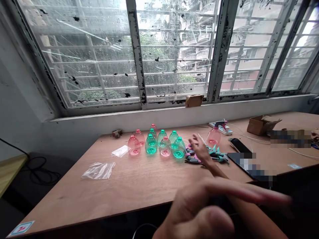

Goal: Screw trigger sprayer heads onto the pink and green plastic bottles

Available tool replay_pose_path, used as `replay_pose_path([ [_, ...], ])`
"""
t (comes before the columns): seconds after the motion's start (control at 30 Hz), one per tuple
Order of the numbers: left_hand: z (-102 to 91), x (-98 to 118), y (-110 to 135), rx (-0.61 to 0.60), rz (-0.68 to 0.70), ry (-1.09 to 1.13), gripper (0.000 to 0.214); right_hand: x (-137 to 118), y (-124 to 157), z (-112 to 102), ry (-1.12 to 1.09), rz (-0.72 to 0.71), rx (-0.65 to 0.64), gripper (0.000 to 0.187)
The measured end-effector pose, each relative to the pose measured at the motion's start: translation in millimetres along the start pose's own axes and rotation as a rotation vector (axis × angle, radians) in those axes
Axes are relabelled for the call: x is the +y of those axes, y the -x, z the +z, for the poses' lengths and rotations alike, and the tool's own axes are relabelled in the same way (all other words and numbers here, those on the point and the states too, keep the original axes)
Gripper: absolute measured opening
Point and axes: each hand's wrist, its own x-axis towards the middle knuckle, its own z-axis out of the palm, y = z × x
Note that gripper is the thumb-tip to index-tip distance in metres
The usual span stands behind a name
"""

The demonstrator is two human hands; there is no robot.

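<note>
Where capless, nine upright bottles

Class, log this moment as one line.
left hand: near camera | right hand: open, at spray heads | bottles: pink and green, headless, upright | spray bottle: head fitted

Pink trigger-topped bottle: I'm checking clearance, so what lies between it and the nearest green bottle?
In the head view, the right hand and some trigger heads show between.
</note>
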Motion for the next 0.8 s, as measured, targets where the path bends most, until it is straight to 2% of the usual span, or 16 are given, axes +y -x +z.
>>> replay_pose_path([
  [0.07, 0.0, 9.3, -9.3, 0.032, 0.060, 0.057, 0.038, -15.2, 12.6, 20.4, -0.061, -0.041, -0.121, 0.063],
  [0.13, -6.2, 5.3, -14.4, 0.154, 0.121, 0.086, 0.032, -26.9, 22.2, 37.0, -0.098, -0.075, -0.184, 0.073],
  [0.23, -31.8, -28.2, -19.6, 0.417, 0.071, -0.087, 0.026, -39.0, 33.8, 48.8, -0.132, -0.110, -0.220, 0.070],
  [0.27, -43.3, -43.3, -21.0, 0.442, 0.055, -0.121, 0.028, -42.3, 38.4, 49.0, -0.137, -0.117, -0.224, 0.066],
  [0.4, -82.4, -94.8, -22.6, 0.454, 0.039, -0.228, 0.030, -58.6, 68.1, 36.2, -0.147, -0.147, -0.256, 0.059],
  [0.43, -87.4, -103.4, -22.2, 0.465, 0.038, -0.258, 0.039, -64.4, 77.7, 30.8, -0.150, -0.158, -0.271, 0.059],
  [0.53, -90.2, -119.6, -20.4, 0.436, 0.039, -0.326, 0.085, -84.8, 103.2, 12.9, -0.182, -0.230, -0.382, 0.059],
  [0.57, -88.9, -122.6, -19.8, 0.415, 0.042, -0.339, 0.092, -90.9, 108.5, 7.2, -0.208, -0.267, -0.442, 0.059],
  [0.63, -86.0, -126.8, -19.0, 0.383, 0.041, -0.356, 0.091, -97.9, 111.7, -2.2, -0.241, -0.316, -0.539, 0.052],
  [0.7, -84.8, -129.4, -18.3, 0.383, 0.022, -0.365, 0.087, -94.3, 103.9, -8.2, -0.179, -0.282, -0.521, 0.040],
  [0.8, -85.9, -131.9, -17.3, 0.428, -0.023, -0.367, 0.090, -68.0, 77.8, -11.2, 0.008, -0.141, -0.320, 0.041],
])
